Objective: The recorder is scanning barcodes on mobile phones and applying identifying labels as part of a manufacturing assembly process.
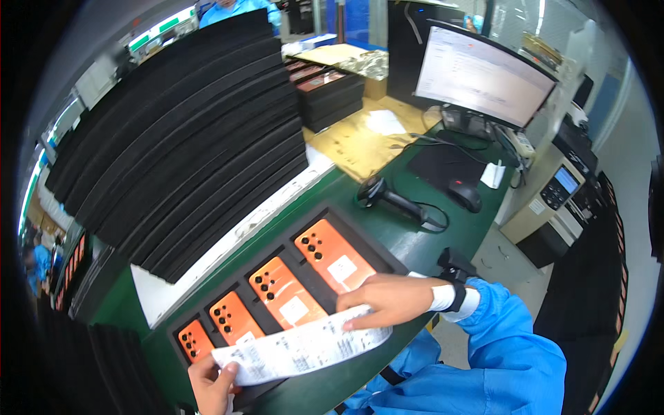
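White printed paper [297,353] stretches along the near edge of the table [318,387], held in the fingers of left hand [211,387] and right hand [387,302] above the black tray [382,253], where uneven pulling could tear it or slack drag it across the orange phones [285,287].

The tray [380,257] rests on the desk [411,238], four phones [280,282] in a row inside it. The paper strip [297,353] spans the tray's near side between left hand [211,384] and right hand [398,301]. Behind the tray stands a stack [187,138]; to its right, a scanner [395,203], then a mouse [463,196]; behind-right, a monitor [484,72].
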A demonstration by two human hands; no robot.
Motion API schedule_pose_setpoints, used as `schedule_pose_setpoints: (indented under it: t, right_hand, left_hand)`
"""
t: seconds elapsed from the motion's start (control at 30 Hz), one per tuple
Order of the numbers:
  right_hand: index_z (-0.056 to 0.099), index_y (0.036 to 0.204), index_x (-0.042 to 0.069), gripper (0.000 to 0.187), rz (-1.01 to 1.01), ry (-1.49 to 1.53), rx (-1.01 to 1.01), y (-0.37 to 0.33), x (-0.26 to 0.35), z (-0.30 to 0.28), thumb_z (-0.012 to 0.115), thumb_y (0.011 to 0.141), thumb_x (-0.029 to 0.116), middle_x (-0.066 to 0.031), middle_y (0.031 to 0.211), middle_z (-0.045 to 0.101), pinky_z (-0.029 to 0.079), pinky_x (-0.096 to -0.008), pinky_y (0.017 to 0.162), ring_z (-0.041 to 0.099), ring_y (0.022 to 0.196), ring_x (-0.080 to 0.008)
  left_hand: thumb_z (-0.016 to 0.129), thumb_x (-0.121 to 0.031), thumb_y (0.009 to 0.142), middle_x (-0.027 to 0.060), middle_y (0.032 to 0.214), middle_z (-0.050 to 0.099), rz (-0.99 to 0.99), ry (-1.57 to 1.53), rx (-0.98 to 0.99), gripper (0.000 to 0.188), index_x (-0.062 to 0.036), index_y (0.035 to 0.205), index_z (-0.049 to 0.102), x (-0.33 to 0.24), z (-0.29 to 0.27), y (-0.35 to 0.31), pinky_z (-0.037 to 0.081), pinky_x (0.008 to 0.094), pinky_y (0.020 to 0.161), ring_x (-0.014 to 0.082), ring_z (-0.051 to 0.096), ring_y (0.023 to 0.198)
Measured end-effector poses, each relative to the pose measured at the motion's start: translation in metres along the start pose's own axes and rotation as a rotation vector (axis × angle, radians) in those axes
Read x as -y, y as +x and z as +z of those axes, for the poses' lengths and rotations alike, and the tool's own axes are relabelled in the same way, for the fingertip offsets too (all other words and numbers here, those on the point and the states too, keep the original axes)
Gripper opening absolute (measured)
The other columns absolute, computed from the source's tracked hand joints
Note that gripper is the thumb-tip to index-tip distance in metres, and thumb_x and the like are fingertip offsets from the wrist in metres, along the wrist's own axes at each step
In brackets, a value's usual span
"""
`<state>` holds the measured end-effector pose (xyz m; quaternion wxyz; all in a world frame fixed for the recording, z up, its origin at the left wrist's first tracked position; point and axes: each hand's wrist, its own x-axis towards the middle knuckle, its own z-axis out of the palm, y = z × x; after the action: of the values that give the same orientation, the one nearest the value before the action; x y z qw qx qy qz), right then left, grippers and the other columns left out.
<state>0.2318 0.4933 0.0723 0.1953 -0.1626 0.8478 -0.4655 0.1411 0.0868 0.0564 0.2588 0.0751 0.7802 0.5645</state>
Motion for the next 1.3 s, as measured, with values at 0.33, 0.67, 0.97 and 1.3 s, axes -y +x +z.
schedule_pose_setpoints:
  t: [0.33, 0.67, 0.97, 1.3]
  right_hand:
    - [0.071, 0.116, 0.005, 0.036, -0.06, -0.299, -0.099, 0.01, 0.022, -0.006, 0.064, 0.106, 0.039, -0.0202, 0.087, 0.074, 0.055, -0.0487, 0.077, 0.074, 0.084, -0.0388]
    - [0.071, 0.103, 0.002, 0.018, -0.06, -0.24, -0.314, 0.003, 0.023, -0.007, 0.065, 0.101, 0.019, -0.017, 0.087, 0.076, 0.057, -0.0425, 0.071, 0.074, 0.078, -0.0363]
    - [0.068, 0.099, 0.002, 0.018, -0.109, -0.246, -0.384, 0.006, 0.009, -0.007, 0.063, 0.1, 0.019, -0.0177, 0.084, 0.074, 0.055, -0.0454, 0.07, 0.071, 0.076, -0.0398]
    - [0.072, 0.119, -0.007, 0.031, 0.179, -0.001, -0.434, -0.051, -0.046, -0.034, 0.068, 0.103, 0.019, -0.0177, 0.096, 0.078, 0.057, -0.0367, 0.07, 0.075, 0.079, -0.0255]
  left_hand:
    - [0.075, -0.032, 0.098, 0.0155, 0.121, 0.072, 0.838, 0.718, 0.308, 0.04, -0.0029, 0.126, 0.071, -0.104, 0.109, 0.053, 0.044, 0.0469, 0.106, 0.0358, 0.066, 0.116]
    - [0.065, -0.028, 0.105, 0.0212, 0.068, 0.066, 0.646, 0.789, 0.458, 0.029, -0.0019, 0.103, 0.076, -0.097, 0.121, 0.069, 0.052, 0.0493, 0.068, 0.0403, 0.069, 0.068]
    - [0.066, -0.025, 0.104, 0.0182, 0.064, 0.064, 0.668, 0.768, 0.412, 0.026, -0.0026, 0.094, 0.075, -0.098, 0.134, 0.071, 0.051, 0.0481, 0.065, 0.0381, 0.066, 0.063]
    - [0.069, -0.023, 0.102, 0.015, 0.074, 0.069, 0.887, 0.773, 0.273, 0.021, -0.0042, 0.097, 0.077, -0.106, 0.147, 0.086, 0.054, 0.0448, 0.072, 0.0342, 0.07, 0.073]
